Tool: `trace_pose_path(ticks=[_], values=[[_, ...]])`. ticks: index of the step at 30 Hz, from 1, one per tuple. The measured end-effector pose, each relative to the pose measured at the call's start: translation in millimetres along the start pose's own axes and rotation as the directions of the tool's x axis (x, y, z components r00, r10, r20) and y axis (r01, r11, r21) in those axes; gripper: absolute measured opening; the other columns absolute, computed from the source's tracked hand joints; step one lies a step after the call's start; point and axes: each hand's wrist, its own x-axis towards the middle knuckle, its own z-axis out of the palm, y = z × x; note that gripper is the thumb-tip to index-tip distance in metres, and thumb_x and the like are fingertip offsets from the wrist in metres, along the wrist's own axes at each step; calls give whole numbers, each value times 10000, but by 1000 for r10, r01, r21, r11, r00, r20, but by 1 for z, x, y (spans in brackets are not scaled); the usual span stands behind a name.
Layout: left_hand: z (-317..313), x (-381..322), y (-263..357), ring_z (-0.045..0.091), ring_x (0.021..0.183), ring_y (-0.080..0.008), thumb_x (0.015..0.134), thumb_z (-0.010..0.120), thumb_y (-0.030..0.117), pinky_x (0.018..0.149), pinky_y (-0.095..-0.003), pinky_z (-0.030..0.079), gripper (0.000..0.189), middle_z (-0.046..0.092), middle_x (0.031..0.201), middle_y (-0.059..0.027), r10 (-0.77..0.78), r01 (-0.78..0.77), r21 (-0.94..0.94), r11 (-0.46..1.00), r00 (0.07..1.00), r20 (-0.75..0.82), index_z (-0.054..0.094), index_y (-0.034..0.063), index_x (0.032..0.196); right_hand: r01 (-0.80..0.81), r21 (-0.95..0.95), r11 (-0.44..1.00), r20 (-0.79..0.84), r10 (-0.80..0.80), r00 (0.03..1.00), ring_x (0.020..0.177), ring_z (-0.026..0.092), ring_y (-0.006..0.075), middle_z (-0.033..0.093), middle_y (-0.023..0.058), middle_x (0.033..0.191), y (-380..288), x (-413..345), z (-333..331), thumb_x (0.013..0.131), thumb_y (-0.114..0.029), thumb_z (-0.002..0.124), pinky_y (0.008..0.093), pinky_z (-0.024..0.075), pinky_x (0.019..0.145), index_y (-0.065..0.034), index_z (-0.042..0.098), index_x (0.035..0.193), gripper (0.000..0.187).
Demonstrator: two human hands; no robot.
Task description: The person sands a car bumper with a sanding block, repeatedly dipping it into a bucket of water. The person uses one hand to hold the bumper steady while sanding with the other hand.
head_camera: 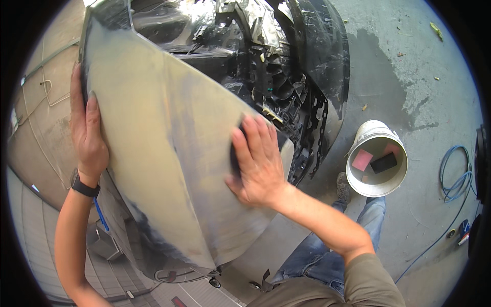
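Note:
Before me is a car body panel (134,115) with a dull, patchy beige and grey sanded surface and a crease running down it. My right hand (257,165) lies over a black pad (234,153) and presses it to the panel near its right edge. Most of the pad is hidden under the palm and fingers, and the hand looks slightly blurred. At the panel's left edge rests my left hand (88,130), wearing a dark wristband, thumb apart from the fingers and nothing visibly held.
Exposed black car parts (284,84) with jagged edges border the panel. A white bucket (399,180) by my legs holds liquid, pink pads (361,160) and a black block (383,163). A blue hose (445,172) lies coiled on the floor beside a wet patch (372,73).

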Motion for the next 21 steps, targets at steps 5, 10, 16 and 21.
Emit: trace_pose_path(ticks=[5,10,16,21], values=[[2,1,-3,331,1574,-310,1138,414,248,1273,-394,254,577,369,1688,-195,62,-61,31,998,997,-38,316,-26,1636,69,-56,996,16,-69,998,1600,253,367,296,192,1716,-37,70,3,833,-442,736,561,187,1278,2,307,1640,1016],[2,1,-6,318,1583,-328,1131,426,265,1275,-397,247,580,378,1684,-190,80,-77,59,995,995,-63,333,-10,1634,123,-87,989,80,-116,990,1575,323,379,381,217,1675,-57,-15,21,982,-442,576,547,169,1291,0,401,1604,782],[3,0,-17,297,1592,-317,1132,443,330,1279,-383,242,604,376,1683,-194,88,-83,57,995,992,-86,353,-10,1623,111,-172,979,-188,-144,971,1551,321,460,338,297,1664,-50,79,19,892,-384,726,603,245,1247,72,308,1605,944],[7,2,-26,292,1593,-313,1132,440,374,1281,-381,238,619,388,1676,-189,125,-120,47,992,985,-115,373,-12,1612,57,-80,995,-28,-59,998,1579,308,401,331,265,1684,-96,-77,54,931,-479,603,563,173,1283,46,341,1613,900]])
